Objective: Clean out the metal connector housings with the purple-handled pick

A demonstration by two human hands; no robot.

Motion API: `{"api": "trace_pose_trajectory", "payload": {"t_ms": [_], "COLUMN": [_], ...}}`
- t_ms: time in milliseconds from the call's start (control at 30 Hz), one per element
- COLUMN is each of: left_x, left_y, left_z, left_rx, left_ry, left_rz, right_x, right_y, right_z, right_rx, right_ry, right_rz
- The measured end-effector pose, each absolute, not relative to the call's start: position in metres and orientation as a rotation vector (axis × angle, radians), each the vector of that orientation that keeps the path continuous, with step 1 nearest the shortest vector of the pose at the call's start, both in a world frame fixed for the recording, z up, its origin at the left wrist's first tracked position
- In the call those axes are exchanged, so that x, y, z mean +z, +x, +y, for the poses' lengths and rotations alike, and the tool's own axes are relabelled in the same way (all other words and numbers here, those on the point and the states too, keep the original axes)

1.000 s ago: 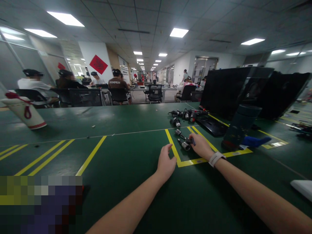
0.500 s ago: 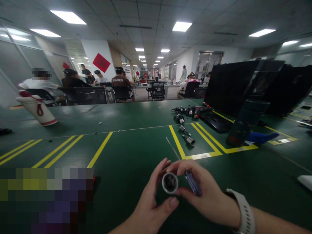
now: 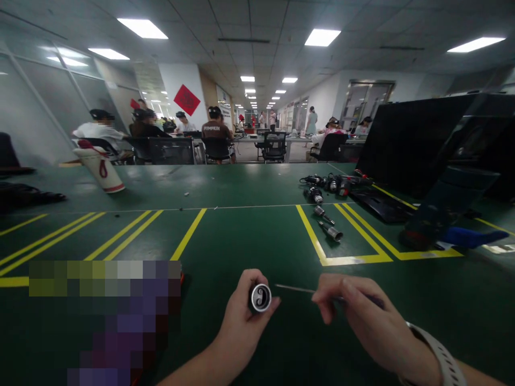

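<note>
A short metal cylinder [image 3: 261,298] is gripped in my left hand [image 3: 239,321], its round end turned toward me with a curved dark shape inside. In my right hand [image 3: 368,319], which wears a pale watch strap, is a screwdriver [image 3: 295,289]. Its thin shaft points left toward the cylinder and the tip stays a little apart from it. Most of the screwdriver's handle is hidden by my fingers. Both hands are above the green table [image 3: 241,236].
Two metal pieces, one a cup-ended part [image 3: 332,232], lie inside yellow tape lines. Behind them are dark cylindrical parts with cables [image 3: 332,184]. A dark tumbler [image 3: 446,206] and blue cloth [image 3: 477,237] stand right; a white cup [image 3: 102,169] far left. A pixelated patch covers the near left.
My hands have moved apart; the right one has drawn away to the right, and the screwdriver now points left. The left hand has closed more fully round the cylinder. The view has turned left.
</note>
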State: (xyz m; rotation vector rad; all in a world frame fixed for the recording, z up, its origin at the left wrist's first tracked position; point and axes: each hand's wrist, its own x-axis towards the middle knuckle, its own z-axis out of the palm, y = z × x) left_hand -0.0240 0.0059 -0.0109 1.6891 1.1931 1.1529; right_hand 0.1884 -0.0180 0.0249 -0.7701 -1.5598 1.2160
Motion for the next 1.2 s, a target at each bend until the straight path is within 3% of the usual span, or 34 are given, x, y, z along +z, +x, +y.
{"api": "trace_pose_trajectory", "payload": {"t_ms": [167, 533, 867, 1100, 1200], "left_x": [-0.011, -0.014, -0.011, -0.013, -0.011], "left_y": [-0.021, -0.022, -0.023, -0.021, -0.021], "left_z": [0.006, 0.005, 0.003, 0.004, 0.003], "left_rx": [0.997, 0.989, 0.989, 0.953, 0.941], "left_ry": [1.8, 2.022, 2.024, 2.102, 2.141], "left_rz": [1.216, 1.19, 1.152, 1.231, 1.228], "right_x": [0.026, 0.035, 0.015, 0.018, 0.019], "right_y": [0.182, 0.175, 0.167, 0.172, 0.172], "right_z": [-0.028, -0.042, -0.032, -0.041, -0.041], "right_rx": [1.384, 1.067, 1.695, 1.377, 1.432], "right_ry": [-0.953, -1.039, -0.916, -1.039, -1.019], "right_rz": [-1.668, -1.967, -1.306, -1.71, -1.687]}}
